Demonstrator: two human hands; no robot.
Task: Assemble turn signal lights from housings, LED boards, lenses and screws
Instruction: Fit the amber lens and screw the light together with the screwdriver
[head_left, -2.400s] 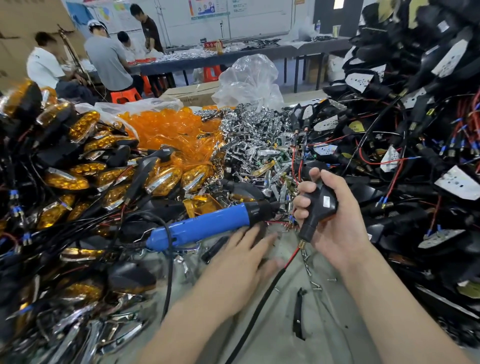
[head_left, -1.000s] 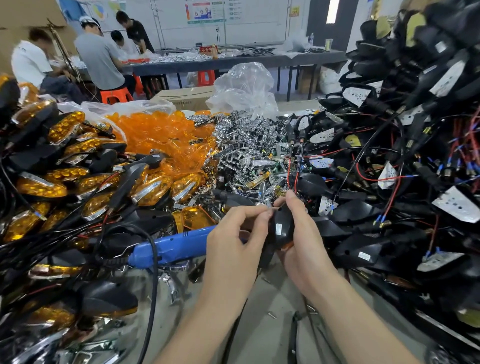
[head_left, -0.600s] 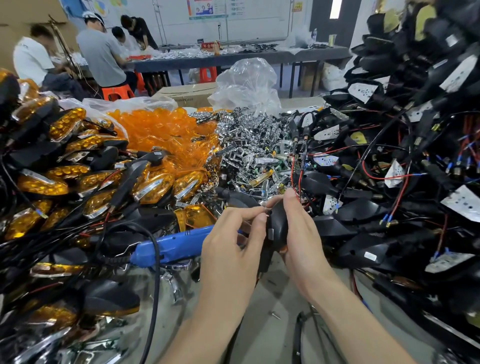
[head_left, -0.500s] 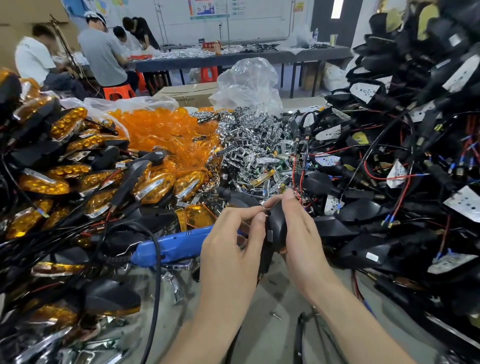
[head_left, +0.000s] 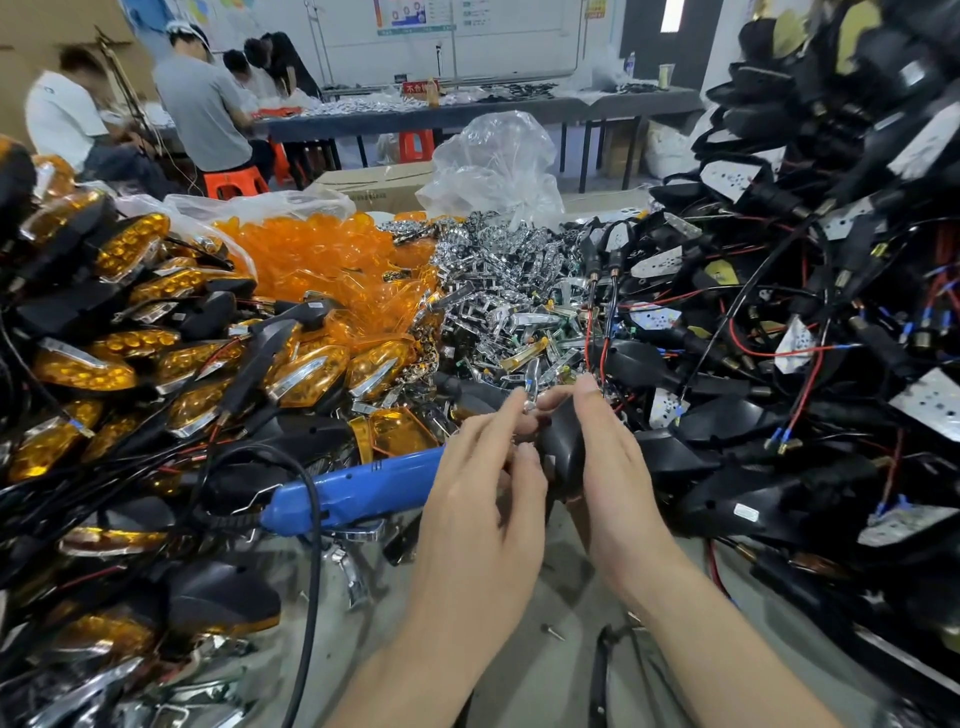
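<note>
Left hand (head_left: 483, 499) fingers have stretched upward beside the housing (head_left: 563, 447) right hand (head_left: 618, 467) grips.

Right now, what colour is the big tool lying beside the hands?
The electric screwdriver is bright blue, seen best in the head view.

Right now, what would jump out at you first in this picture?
The glowing pile of orange lenses sits left of centre, bright against everything else. Right of it glitter the chrome parts, and a tangled housing heap with red wires fills the right side. In the middle, the right hand grips one black housing, the left hand fingering it, beside a blue screwdriver.
</note>
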